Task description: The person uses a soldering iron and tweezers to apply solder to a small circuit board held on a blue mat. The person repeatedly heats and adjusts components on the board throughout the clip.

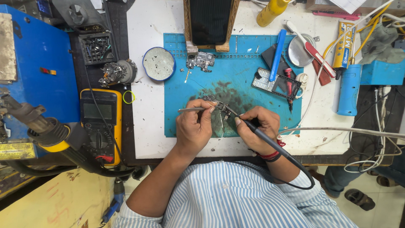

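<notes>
My left hand (193,128) grips metal tweezers (190,109) whose tips reach a small dark circuit board (215,102) lying on the blue work mat (236,71). A black soldering iron (261,135) sits in my right hand (258,128), held like a pen, its tip touching the right end of the same board. The iron's black cable loops back past my right wrist. Both hands rest on the mat's near edge.
A second circuit board (201,61), a round blue tin (158,63) and a phone frame (276,83) with a blue pry tool (278,54) lie on or by the mat. A yellow multimeter (100,122) and hot-air nozzle (42,128) stand left. Tubes, cables right.
</notes>
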The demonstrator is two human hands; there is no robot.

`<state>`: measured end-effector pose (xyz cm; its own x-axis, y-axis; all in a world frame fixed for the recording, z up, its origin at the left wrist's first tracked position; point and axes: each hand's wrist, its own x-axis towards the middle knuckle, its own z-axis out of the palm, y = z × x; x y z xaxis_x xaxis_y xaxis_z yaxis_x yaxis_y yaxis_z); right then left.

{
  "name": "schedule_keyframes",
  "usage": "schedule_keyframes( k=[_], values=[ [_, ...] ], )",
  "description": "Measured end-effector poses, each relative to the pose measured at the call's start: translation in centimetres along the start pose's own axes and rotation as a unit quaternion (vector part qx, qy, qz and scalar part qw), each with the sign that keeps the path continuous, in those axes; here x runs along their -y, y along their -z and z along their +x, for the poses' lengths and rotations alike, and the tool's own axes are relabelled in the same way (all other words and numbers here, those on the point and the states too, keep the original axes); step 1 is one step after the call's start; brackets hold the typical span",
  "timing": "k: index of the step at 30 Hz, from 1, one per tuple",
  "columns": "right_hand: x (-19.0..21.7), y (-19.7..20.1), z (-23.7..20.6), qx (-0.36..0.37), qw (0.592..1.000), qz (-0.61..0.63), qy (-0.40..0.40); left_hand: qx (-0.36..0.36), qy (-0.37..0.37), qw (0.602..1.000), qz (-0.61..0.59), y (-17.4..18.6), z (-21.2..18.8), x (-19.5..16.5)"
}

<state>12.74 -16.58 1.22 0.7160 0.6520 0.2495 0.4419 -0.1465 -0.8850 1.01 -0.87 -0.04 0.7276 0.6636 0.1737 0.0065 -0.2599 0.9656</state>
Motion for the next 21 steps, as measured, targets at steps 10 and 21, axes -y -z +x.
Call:
schedule_keyframes(
  k=[10,21],
  values=[
    [-0.10,-0.06,-0.03,-0.001,1.000,0.007,-0.003,0.002,0.002,1.000,-0.003,-0.03,-0.04,0.01],
    [-0.19,0.00,-0.04,0.003,1.000,0.001,-0.004,0.001,-0.008,1.000,0.008,-0.01,0.06,0.02]
  ],
)
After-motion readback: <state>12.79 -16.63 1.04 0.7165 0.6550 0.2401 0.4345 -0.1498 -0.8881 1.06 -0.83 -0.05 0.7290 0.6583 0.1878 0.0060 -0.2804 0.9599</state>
